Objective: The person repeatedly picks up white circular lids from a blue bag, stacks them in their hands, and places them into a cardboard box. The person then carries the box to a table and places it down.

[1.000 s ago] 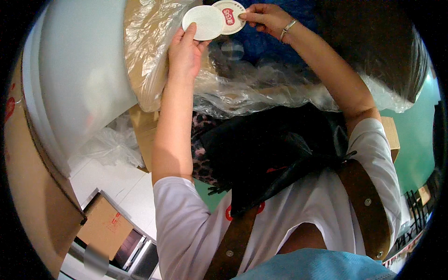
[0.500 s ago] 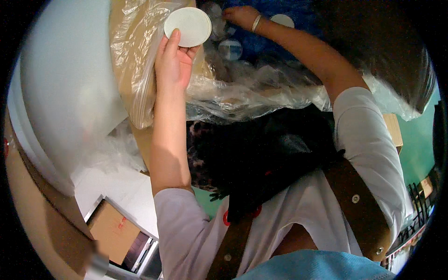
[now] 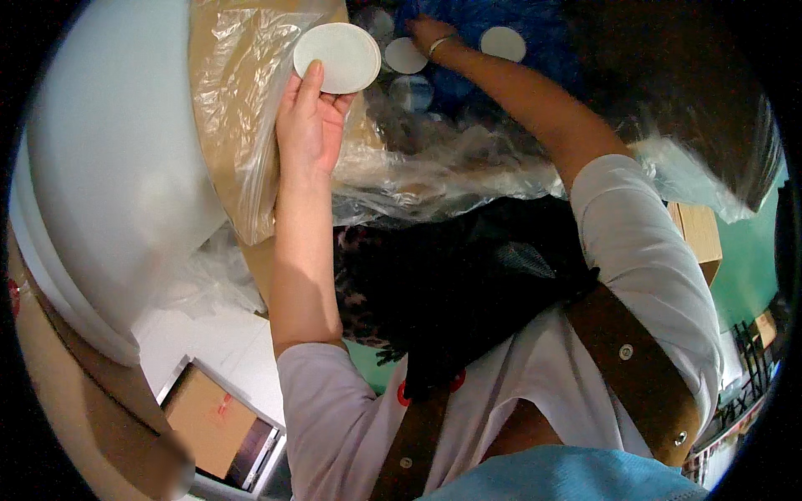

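A large white tub (image 3: 109, 192) fills the left side, and crumpled clear plastic sheet (image 3: 251, 108) drapes over brown cardboard (image 3: 209, 50) just beside it. More clear plastic bunches across the middle, in front of a blue bin (image 3: 501, 17) at the top that holds several more white discs (image 3: 503, 42). A cardboard box (image 3: 205, 417) sits low on the left.

The left hand (image 3: 309, 125) holds a white round lid (image 3: 337, 57) up against the plastic sheet, fingers pressed together behind its lower edge, thumb at the right. The lid's flat face turns toward the camera; being round, it shows no long axis.

The right hand (image 3: 430, 33) reaches into the blue bin, touching a disc (image 3: 405, 55); whether its fingers are spread or pinching cannot be told.
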The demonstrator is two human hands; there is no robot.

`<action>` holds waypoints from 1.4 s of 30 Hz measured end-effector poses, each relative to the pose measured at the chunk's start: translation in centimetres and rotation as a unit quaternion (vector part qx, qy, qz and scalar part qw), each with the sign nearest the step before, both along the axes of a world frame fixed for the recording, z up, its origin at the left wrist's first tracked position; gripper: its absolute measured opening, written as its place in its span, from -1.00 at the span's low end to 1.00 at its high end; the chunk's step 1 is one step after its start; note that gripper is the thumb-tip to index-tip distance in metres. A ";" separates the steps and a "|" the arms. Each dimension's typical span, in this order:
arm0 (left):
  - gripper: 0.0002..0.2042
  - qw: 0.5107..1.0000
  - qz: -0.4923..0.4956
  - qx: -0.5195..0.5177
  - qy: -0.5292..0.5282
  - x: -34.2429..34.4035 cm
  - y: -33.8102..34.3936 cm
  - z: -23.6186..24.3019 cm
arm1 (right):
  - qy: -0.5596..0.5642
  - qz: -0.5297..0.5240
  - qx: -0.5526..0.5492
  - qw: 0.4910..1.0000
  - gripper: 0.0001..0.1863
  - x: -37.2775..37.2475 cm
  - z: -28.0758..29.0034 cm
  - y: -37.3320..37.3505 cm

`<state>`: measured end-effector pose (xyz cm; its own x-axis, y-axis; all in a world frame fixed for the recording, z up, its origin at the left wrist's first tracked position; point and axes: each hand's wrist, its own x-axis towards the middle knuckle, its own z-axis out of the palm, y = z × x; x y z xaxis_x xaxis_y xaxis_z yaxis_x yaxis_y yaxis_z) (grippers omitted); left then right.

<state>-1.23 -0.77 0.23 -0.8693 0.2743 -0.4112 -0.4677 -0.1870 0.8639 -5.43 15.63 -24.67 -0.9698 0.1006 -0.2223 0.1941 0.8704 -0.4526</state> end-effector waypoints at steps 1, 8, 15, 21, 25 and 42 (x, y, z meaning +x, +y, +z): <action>-0.71 1.000 -0.001 0.002 -0.001 -0.1 0.2 -0.1 | -0.030 -0.003 0.022 0.999 -0.70 -0.3 -0.2 0.2; -0.72 1.000 -0.004 0.007 0.002 0.1 -0.1 -0.2 | 0.085 -0.048 0.013 0.995 -0.81 0.0 4.3 3.3; -0.67 1.000 -0.020 0.004 -0.002 -0.4 -0.4 -0.9 | -0.139 0.131 0.221 0.956 -0.65 4.2 3.2 12.5; -0.66 1.000 -0.009 -0.013 -0.002 -0.4 -0.1 -0.7 | -0.150 0.074 0.121 0.978 -0.43 6.4 4.7 14.0; -0.65 1.000 -0.012 -0.012 -0.005 -0.4 -0.5 -1.2 | -0.031 0.136 0.138 0.980 -0.20 7.9 3.8 15.1; -0.69 0.999 -0.014 -0.051 0.009 -0.1 0.2 -0.6 | -0.085 0.118 0.081 0.986 -0.01 7.5 1.0 15.8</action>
<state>-1.30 -0.59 -0.39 -0.8690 0.2563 -0.4232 -0.4565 -0.0852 0.8857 2.08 31.43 -23.66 -0.9207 -0.0761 -0.3828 0.0378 0.9588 -0.2817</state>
